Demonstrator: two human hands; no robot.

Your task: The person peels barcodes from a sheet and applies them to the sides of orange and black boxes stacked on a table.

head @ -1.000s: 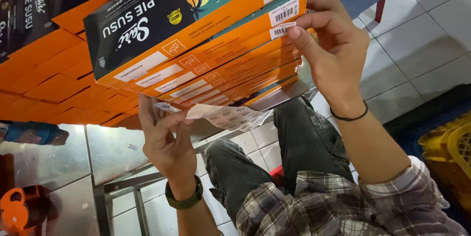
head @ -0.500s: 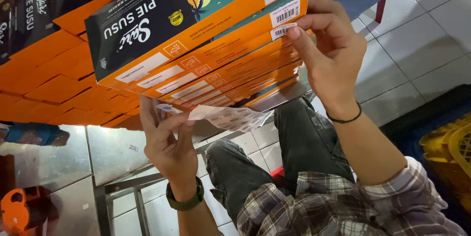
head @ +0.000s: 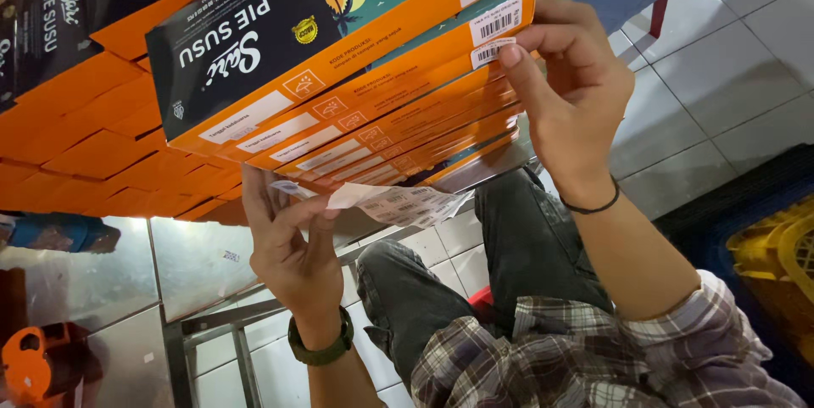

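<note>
The right hand [head: 568,86] is raised to the end of a stack of flat orange boxes [head: 398,111], its thumb pressed on a small white barcode label [head: 492,53] at the corner of one box while the fingers curl round behind the box ends, so the hand is partly closed against the stack rather than gripping anything loose. A thin black band [head: 591,204] circles that wrist, and a plaid sleeve [head: 678,340] covers the forearm below it. The left hand [head: 284,238] is lower and to the left, under the stack, with its thumb and fingers pinched shut on a crumpled strip of white labels [head: 398,203] that trails out to the right, just beneath the lowest boxes; a dark green watch [head: 320,349] sits on that wrist. The stack itself is fanned, each box stepped a little past the next, and the top box has a dark lid with a night-scene picture (moon, palms, teal sky). More orange boxes [head: 93,145] are piled to the left of it. Below the hands are the person's knees in dark grey trousers [head: 475,272], over a white tiled floor [head: 721,77]. At the lower left is a shiny metal counter [head: 110,264] with an orange object [head: 38,357] on it, and at the far right edge a yellow plastic crate [head: 780,255] is partly in view.
</note>
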